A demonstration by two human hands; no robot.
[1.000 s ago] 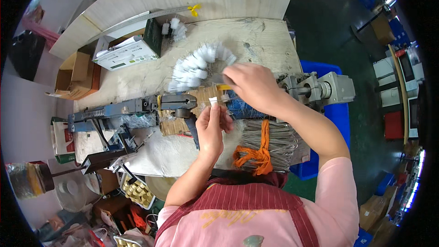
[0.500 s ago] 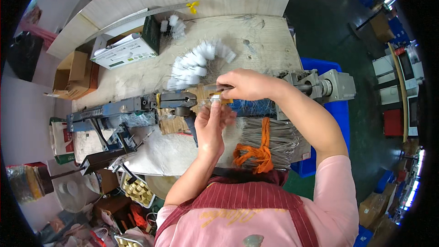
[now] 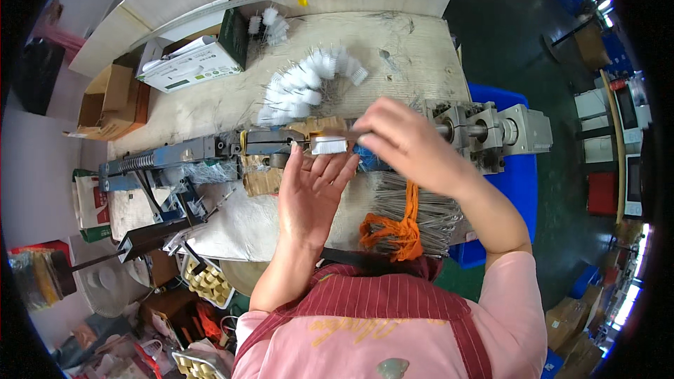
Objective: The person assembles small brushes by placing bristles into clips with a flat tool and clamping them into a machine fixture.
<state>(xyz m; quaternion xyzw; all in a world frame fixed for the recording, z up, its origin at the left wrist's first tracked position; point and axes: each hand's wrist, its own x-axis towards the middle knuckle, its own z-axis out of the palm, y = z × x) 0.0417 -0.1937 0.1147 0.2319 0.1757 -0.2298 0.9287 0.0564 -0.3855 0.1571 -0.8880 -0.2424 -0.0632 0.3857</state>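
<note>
A small white bristle brush (image 3: 328, 145) lies level in the long grey-blue twisting machine (image 3: 210, 151) at the front of the wooden counter (image 3: 414, 49) — its short, dense tuft standing out from a thin wire stem. The left hand (image 3: 314, 193), open with palm up, sits just beneath it; the right hand (image 3: 407, 142) closes over the stem's right end. Behind lies a curved pile of finished white brushes (image 3: 302, 84) — fluffy heads up, wires splayed.

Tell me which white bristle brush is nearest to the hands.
The white brush clamped in the machine, just above the left hand; the others lie in a pile farther back.
</note>
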